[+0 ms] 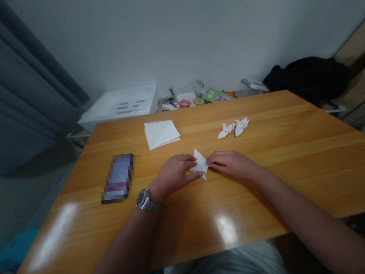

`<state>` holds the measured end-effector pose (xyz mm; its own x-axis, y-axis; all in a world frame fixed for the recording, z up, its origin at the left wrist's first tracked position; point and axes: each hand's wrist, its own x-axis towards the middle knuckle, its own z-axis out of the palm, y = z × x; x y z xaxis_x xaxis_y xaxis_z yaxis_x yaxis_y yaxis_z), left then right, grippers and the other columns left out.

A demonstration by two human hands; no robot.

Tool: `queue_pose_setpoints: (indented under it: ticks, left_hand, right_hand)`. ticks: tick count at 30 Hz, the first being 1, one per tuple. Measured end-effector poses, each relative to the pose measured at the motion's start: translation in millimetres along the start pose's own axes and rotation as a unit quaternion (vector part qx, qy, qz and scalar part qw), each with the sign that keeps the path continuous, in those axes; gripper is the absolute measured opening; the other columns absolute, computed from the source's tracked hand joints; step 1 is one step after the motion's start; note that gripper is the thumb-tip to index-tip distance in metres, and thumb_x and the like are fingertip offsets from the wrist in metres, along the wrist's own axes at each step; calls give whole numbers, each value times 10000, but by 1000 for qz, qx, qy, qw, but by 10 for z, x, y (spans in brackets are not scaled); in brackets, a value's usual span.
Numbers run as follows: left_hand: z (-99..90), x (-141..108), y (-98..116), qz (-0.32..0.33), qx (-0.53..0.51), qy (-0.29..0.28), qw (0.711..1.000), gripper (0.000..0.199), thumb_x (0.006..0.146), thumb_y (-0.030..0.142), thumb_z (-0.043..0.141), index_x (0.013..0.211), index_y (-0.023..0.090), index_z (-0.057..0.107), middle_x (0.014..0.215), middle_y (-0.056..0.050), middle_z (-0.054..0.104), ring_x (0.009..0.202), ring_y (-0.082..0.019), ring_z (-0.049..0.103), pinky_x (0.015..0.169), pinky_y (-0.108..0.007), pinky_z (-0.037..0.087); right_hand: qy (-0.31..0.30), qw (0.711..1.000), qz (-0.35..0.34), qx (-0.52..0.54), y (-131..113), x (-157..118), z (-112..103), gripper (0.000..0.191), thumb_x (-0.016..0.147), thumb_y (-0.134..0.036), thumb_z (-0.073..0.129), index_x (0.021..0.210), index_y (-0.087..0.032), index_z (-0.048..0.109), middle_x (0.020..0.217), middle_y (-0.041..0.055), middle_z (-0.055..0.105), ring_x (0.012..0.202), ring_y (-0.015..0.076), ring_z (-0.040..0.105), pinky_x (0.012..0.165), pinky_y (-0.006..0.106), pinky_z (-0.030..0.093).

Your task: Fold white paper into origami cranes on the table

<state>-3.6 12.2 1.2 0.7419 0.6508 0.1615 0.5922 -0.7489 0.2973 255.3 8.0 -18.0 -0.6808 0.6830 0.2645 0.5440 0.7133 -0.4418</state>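
A small white folded paper (200, 162) lies on the wooden table between my two hands, with one pointed corner facing away from me and a narrow tip toward me. My left hand (178, 171), with a metal watch on its wrist, grips its left side between fingers and thumb. At the paper's right corner, the fingertips of my right hand (229, 162) are pinched together on the edge. Two finished-looking white paper cranes (233, 128) rest beyond my right hand. Past my left hand lies a small stack of ruled paper sheets (162, 134).
A phone (117, 178), its screen blurred out, lies on the table (266, 146) to the left. Behind the far edge are a white plastic tray (128, 100), a green booklet (217, 94) among small items, and a black cloth heap (308, 77). A grey curtain hangs at left.
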Motion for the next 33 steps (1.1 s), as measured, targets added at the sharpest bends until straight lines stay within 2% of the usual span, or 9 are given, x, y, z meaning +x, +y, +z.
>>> queue_pose_setpoints:
  ticks: [5, 9, 16, 20, 23, 28, 33]
  left_hand:
    - [52, 33, -1, -9, 15, 9, 1000, 304, 975, 409, 559, 1106, 188, 720, 1178, -85, 696, 1073, -230, 648, 964, -350, 497]
    - [77, 56, 10, -30, 35, 9, 999, 212, 939, 279, 609, 1091, 170, 709, 1117, -80, 702, 1029, -238, 651, 920, -351, 514]
    - [72, 28, -43, -8, 5, 8, 1000, 224, 977, 281, 544, 1076, 206, 731, 1169, -62, 682, 1051, -207, 636, 947, -324, 499]
    - [83, 37, -27, -29, 11, 10, 999, 258, 998, 298, 500, 1044, 205, 736, 1139, -69, 689, 1026, -212, 639, 917, -329, 507]
    - [88, 49, 6, -47, 17, 14, 999, 283, 1012, 308, 470, 1022, 202, 731, 1115, -69, 691, 1010, -211, 641, 896, -321, 510]
    - [95, 50, 26, -47, 25, 14, 998, 268, 1014, 309, 469, 1015, 202, 715, 1097, -67, 683, 1006, -207, 636, 871, -309, 505]
    - [101, 58, 55, -49, 48, 8, 998, 152, 968, 284, 567, 1020, 194, 677, 1046, -64, 667, 975, -214, 623, 834, -309, 498]
  right_hand:
    - [19, 999, 46, 3, -22, 9, 25, 155, 973, -252, 564, 1022, -199, 701, 983, 68, 735, 894, 194, 678, 802, 303, 497]
    - [21, 998, 54, 20, -49, 16, 19, 132, 953, -235, 583, 999, -199, 700, 970, 64, 729, 887, 192, 667, 799, 302, 487]
    - [12, 997, 39, 64, -65, 2, -31, 162, 941, -293, 625, 1056, -199, 692, 1060, 80, 709, 966, 200, 656, 862, 313, 493]
    - [4, 996, 53, 71, -84, 7, -36, 213, 918, -338, 664, 1083, -205, 691, 1072, 84, 697, 968, 211, 650, 870, 333, 501]
    - [8, 997, 58, 46, -101, 34, 9, 220, 916, -335, 666, 1083, -195, 695, 1061, 92, 682, 992, 224, 635, 889, 343, 496]
    - [7, 997, 63, -42, -122, 109, 139, 160, 951, -198, 585, 1040, -165, 714, 1039, 104, 651, 978, 216, 608, 875, 332, 481]
    - [-19, 990, 61, -125, -147, 157, 201, 146, 945, -150, 590, 997, -140, 727, 988, 103, 649, 919, 215, 589, 830, 329, 468]
